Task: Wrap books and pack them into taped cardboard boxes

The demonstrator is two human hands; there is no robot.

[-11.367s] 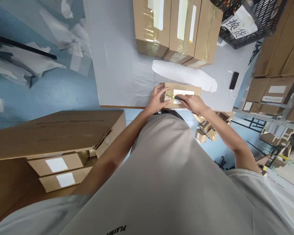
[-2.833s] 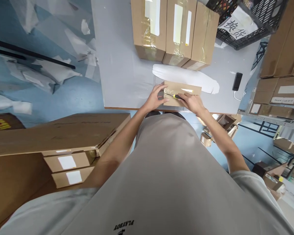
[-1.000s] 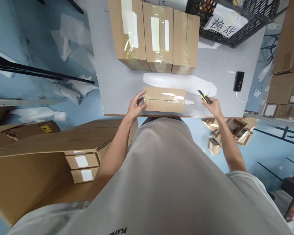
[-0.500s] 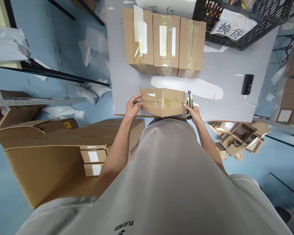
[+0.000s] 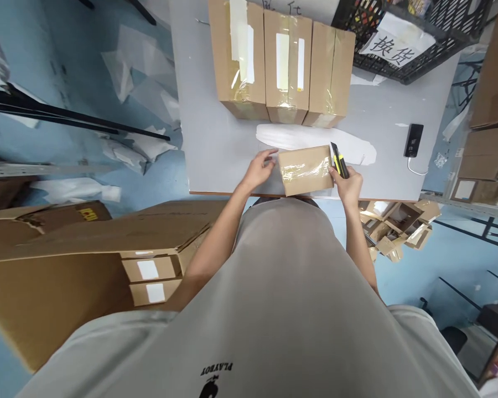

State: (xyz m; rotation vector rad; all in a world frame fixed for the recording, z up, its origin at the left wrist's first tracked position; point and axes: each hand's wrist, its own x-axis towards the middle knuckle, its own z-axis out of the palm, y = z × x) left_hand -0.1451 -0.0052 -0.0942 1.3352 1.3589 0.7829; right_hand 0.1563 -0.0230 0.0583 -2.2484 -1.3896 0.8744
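Observation:
A small taped cardboard box [image 5: 306, 170] is at the table's front edge, close to my body, with clear tape shining across its face. My right hand [image 5: 348, 185] is closed around a black-and-yellow utility knife [image 5: 340, 161], its tip pointing away from me, while the fingertips touch the box's right end. Just off the box's left end is my left hand [image 5: 260, 170], fingers apart and holding nothing. Behind the box lies a long white paper strip [image 5: 315, 137].
Three taped cartons [image 5: 288, 66] stand in a row at the back of the table [image 5: 216, 160]. To their right is a black plastic crate [image 5: 431, 61] with a handwritten sign. A phone [image 5: 414, 140] on a cable lies at right. A large open carton [image 5: 58, 298] stands at lower left.
The box has shifted right and turned, showing a different taped face. My left hand has come off its left end and moved right. My right hand moved right with the knife.

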